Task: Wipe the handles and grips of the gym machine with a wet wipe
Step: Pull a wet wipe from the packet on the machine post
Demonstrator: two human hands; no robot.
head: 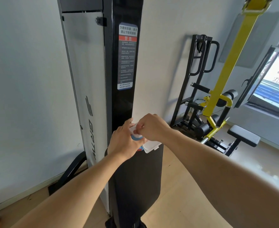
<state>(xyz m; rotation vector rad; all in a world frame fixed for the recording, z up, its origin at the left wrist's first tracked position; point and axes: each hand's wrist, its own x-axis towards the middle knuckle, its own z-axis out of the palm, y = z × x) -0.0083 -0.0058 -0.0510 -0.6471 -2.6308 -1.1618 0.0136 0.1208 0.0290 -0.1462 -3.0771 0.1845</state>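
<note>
My left hand (124, 142) grips a blue and white wet wipe pack (150, 147) in front of the tall black column of the gym machine (125, 102). Its white lid stands flipped open toward the right. My right hand (152, 127) sits on top of the pack, its fingertips pinched at the opening on something white; whether a wipe is between them is hidden by the fingers. No handle of the black machine shows near my hands.
A warning sticker (127, 56) is stuck on the column. A black and yellow weight bench rig (216, 111) with a padded seat (244, 135) stands at the right, under a yellow strap (232, 53). A window (278, 83) is at far right. Wooden floor lies below.
</note>
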